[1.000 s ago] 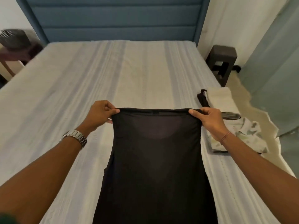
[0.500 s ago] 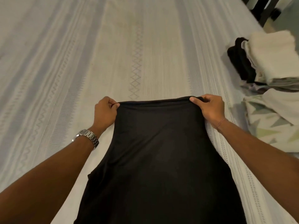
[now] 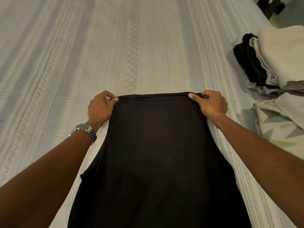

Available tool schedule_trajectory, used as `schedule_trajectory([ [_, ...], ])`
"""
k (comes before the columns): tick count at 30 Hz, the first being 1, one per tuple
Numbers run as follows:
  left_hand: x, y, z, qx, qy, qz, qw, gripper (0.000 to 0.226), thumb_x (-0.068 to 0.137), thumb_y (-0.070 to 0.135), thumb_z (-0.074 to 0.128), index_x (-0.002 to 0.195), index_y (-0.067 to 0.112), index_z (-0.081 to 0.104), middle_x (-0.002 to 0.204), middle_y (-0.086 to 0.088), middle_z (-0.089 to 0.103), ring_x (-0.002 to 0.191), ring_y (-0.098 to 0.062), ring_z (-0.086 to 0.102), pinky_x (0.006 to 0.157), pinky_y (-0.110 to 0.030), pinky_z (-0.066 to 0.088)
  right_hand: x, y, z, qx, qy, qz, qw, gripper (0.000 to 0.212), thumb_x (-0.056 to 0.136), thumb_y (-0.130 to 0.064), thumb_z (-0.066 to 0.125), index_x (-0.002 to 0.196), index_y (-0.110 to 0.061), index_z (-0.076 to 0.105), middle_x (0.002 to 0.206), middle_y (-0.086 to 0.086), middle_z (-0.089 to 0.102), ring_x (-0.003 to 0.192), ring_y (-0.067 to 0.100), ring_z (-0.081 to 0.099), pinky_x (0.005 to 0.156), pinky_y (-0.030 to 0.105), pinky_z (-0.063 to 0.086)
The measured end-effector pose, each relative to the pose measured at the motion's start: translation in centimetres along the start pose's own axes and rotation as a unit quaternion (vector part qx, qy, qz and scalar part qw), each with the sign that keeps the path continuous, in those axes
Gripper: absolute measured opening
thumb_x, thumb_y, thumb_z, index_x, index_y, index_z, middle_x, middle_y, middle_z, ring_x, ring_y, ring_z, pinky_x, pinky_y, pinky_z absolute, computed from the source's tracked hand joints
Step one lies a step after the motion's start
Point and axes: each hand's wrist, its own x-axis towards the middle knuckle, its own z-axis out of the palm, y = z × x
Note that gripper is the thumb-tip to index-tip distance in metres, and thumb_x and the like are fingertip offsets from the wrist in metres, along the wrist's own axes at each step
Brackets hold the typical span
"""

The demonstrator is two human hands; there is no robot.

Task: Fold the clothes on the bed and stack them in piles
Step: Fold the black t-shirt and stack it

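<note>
A black garment (image 3: 158, 153) lies spread down the middle of the bed (image 3: 65, 63), its far edge running straight across between the two hands and its near part widening toward the bottom of the view, where it runs out of frame. The left hand (image 3: 99, 110) pinches the far left corner of that edge, thumb on top of the cloth and fingers curled behind it. The right hand (image 3: 211, 104) grasps the far right corner the same way, thumb laid along the top of the fabric and the other fingers bunched around a small fold. Whether the held edge rests on the bed or is raised slightly off it cannot be told. The left wrist carries a metal watch (image 3: 84, 130); the right wrist carries a thin red string bracelet (image 3: 219, 117). The bed is covered by a pale striped spread with woven zigzag bands and a line of diamond shapes up its centre. On the right side of the bed, well apart from the black garment, sits a pile of folded clothes (image 3: 279, 63): a cream piece on top, black cloth showing at its left side, grey layers beneath. Just nearer than that pile lies a light piece printed with green and grey triangles (image 3: 283, 129). Dark furniture (image 3: 269, 5) shows beyond the top right corner of the bed.
</note>
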Motion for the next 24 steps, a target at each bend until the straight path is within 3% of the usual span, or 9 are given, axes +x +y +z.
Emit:
schedule_trajectory([
  [5, -1.6, -0.6, 0.5, -0.074, 0.014, -0.014, 0.997, 0.026, 0.097, 0.033, 0.067, 0.118, 0.017, 0.069, 0.094, 0.000, 0.067, 0.086, -0.016, 0.062, 0.083, -0.032, 0.053, -0.4, 0.1, 0.3, -0.013, -0.002, 0.006, 1.000, 0.059, 0.077, -0.078, 0.067, 0.092, -0.021, 0.067, 0.080, -0.010, 0.066, 0.076, 0.013, 0.063, 0.072, 0.032, 0.048],
  [10, -4.2, -0.9, -1.1, -0.121, -0.035, -0.039, 0.991, 0.043, 0.099, 0.025, 0.065, 0.137, 0.012, 0.053, 0.109, -0.004, 0.063, 0.098, -0.015, 0.060, 0.087, -0.018, 0.047, -1.7, 0.2, -1.3, 0.041, -0.060, 0.032, 0.997, 0.058, 0.083, -0.071, 0.066, 0.112, -0.021, 0.062, 0.096, -0.013, 0.067, 0.093, 0.009, 0.064, 0.089, 0.031, 0.050],
  [13, -6.7, -2.1, -2.3, -0.117, -0.055, -0.057, 0.990, 0.043, 0.098, 0.019, 0.066, 0.138, 0.010, 0.052, 0.115, -0.009, 0.063, 0.105, -0.021, 0.062, 0.100, -0.034, 0.051, -3.5, 1.1, -2.6, 0.077, -0.084, 0.046, 0.992, 0.056, 0.088, -0.059, 0.069, 0.123, -0.017, 0.056, 0.107, -0.009, 0.062, 0.103, 0.012, 0.061, 0.087, 0.027, 0.045],
  [16, -10.7, -3.7, -4.2, -0.106, -0.058, -0.070, 0.990, 0.040, 0.097, 0.014, 0.066, 0.135, 0.008, 0.054, 0.114, -0.009, 0.063, 0.103, -0.021, 0.061, 0.099, -0.036, 0.051, -6.6, 2.1, -4.1, 0.057, -0.101, 0.047, 0.992, 0.059, 0.092, -0.055, 0.067, 0.131, -0.013, 0.051, 0.118, -0.003, 0.057, 0.107, 0.014, 0.055, 0.090, 0.028, 0.040],
  [19, -14.9, -5.5, -6.4, -0.087, -0.051, -0.096, 0.990, 0.037, 0.097, 0.015, 0.065, 0.133, 0.010, 0.055, 0.114, -0.008, 0.063, 0.104, -0.022, 0.061, 0.096, -0.033, 0.050, -10.4, 3.8, -5.9, 0.021, -0.114, 0.058, 0.992, 0.051, 0.095, -0.054, 0.063, 0.121, -0.012, 0.052, 0.110, 0.000, 0.057, 0.100, 0.017, 0.053, 0.087, 0.031, 0.039],
  [21, -18.0, -6.8, -7.7, -0.077, -0.068, -0.115, 0.988, 0.034, 0.098, 0.015, 0.064, 0.131, 0.011, 0.056, 0.113, -0.008, 0.064, 0.104, -0.025, 0.063, 0.097, -0.038, 0.053, -13.2, 6.0, -7.1, 0.011, -0.117, 0.068, 0.991, 0.040, 0.096, -0.054, 0.061, 0.102, -0.015, 0.054, 0.093, 0.000, 0.057, 0.089, 0.019, 0.054, 0.080, 0.032, 0.040],
  [23, -21.1, -7.3, -8.4, -0.072, -0.077, -0.138, 0.985, 0.034, 0.099, 0.017, 0.061, 0.132, 0.010, 0.056, 0.114, -0.008, 0.064, 0.106, -0.027, 0.063, 0.099, -0.043, 0.053, -16.3, 8.3, -8.0, 0.004, -0.123, 0.073, 0.990, 0.041, 0.094, -0.060, 0.058, 0.084, -0.022, 0.050, 0.079, -0.003, 0.054, 0.079, 0.018, 0.054, 0.075, 0.033, 0.040],
  [24, -23.2, -7.2, -9.3, -0.072, -0.075, -0.152, 0.983, 0.036, 0.100, 0.019, 0.060, 0.134, 0.009, 0.054, 0.116, -0.008, 0.063, 0.108, -0.027, 0.061, 0.100, -0.044, 0.052, -18.5, 9.2, -8.6, 0.002, -0.126, 0.076, 0.989, 0.042, 0.094, -0.063, 0.057, 0.085, -0.022, 0.053, 0.080, -0.004, 0.056, 0.080, 0.018, 0.056, 0.077, 0.033, 0.041],
])
